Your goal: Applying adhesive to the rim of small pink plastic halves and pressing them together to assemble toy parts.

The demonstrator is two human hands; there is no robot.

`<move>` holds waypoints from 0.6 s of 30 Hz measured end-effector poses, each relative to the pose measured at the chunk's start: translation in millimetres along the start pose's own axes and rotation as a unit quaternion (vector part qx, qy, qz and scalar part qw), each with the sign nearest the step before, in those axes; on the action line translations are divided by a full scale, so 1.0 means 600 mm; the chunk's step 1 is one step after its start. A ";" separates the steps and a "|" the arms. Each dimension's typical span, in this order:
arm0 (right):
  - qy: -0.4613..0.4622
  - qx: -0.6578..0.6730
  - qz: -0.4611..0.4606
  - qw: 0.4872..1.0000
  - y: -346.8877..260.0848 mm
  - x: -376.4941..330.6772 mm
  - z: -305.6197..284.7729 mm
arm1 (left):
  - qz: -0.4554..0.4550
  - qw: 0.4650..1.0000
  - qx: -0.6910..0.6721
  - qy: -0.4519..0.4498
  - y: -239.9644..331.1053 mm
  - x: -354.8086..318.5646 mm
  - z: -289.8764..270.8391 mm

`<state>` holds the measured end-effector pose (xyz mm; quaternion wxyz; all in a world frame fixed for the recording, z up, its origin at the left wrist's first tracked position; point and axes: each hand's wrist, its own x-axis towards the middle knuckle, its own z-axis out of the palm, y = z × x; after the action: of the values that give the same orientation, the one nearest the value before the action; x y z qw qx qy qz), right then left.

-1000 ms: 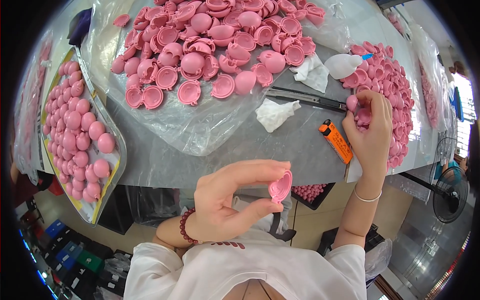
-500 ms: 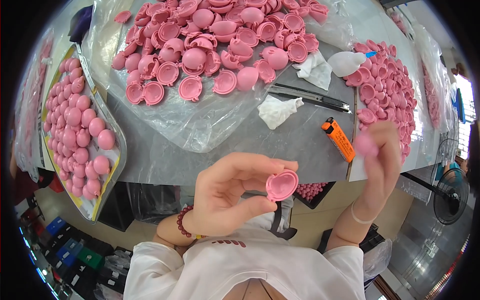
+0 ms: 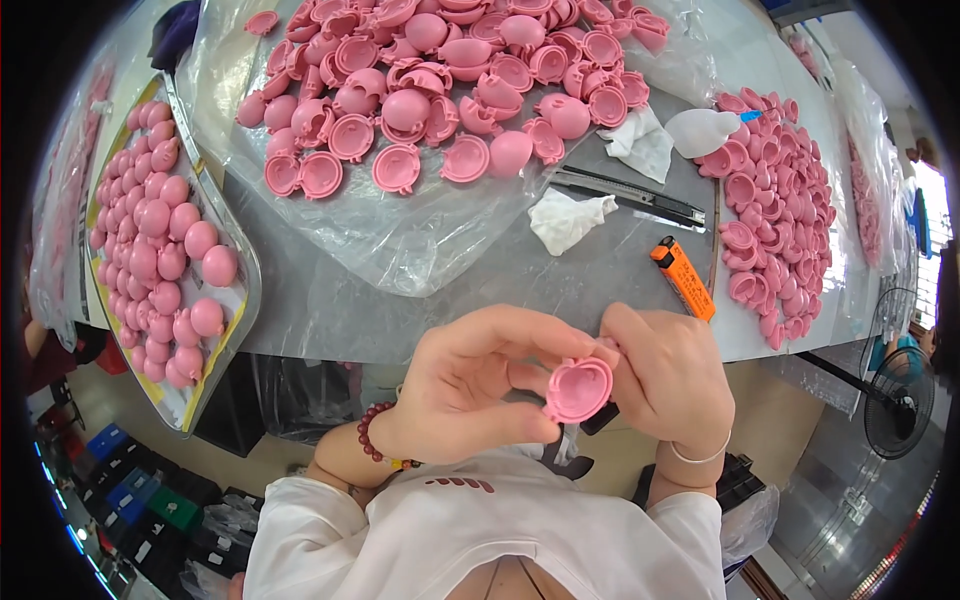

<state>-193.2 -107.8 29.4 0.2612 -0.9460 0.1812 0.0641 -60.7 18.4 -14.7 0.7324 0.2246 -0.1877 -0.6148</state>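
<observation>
Between the thumb and fingers of my left hand [image 3: 470, 385] is a pink plastic half shell [image 3: 580, 392], its hollow side facing me and small hinge tabs on its rim. My right hand [image 3: 675, 375] is closed at the shell's right edge, its fingers bent around a second pink plastic piece that they mostly hide. Both hands are held together in front of the table's near edge. Whether the two pink pieces are joined cannot be made out.
A heap of pink half shells [image 3: 405, 110] lies on clear plastic sheeting [image 3: 400, 255]. More pink parts [image 3: 780, 210] are piled at right. Pink balls [image 3: 160, 240] fill a tray at left. An orange lighter [image 3: 683, 278], a box cutter [image 3: 630, 195], crumpled tissues [image 3: 570, 218] and a white bottle [image 3: 700, 132] lie on the table.
My right hand has come left and down from the right-hand pile, bringing a pink piece to the half shell. My left hand keeps its hold, shifted slightly right.
</observation>
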 end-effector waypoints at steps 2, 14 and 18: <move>0.049 -0.016 0.037 0.998 -0.001 0.004 0.005 | 0.044 0.992 0.114 0.000 0.000 0.000 -0.002; 0.060 0.040 0.081 0.994 0.001 0.001 0.014 | 0.038 0.991 0.131 0.008 0.002 -0.006 -0.017; 0.079 0.008 0.100 0.992 0.003 -0.002 0.007 | 0.050 0.989 0.138 0.010 0.006 -0.003 -0.013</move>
<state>-194.7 -106.4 25.1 0.2461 -0.9230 0.2956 0.0140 -53.8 21.3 -19.4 0.7257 0.3202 -0.2747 -0.5434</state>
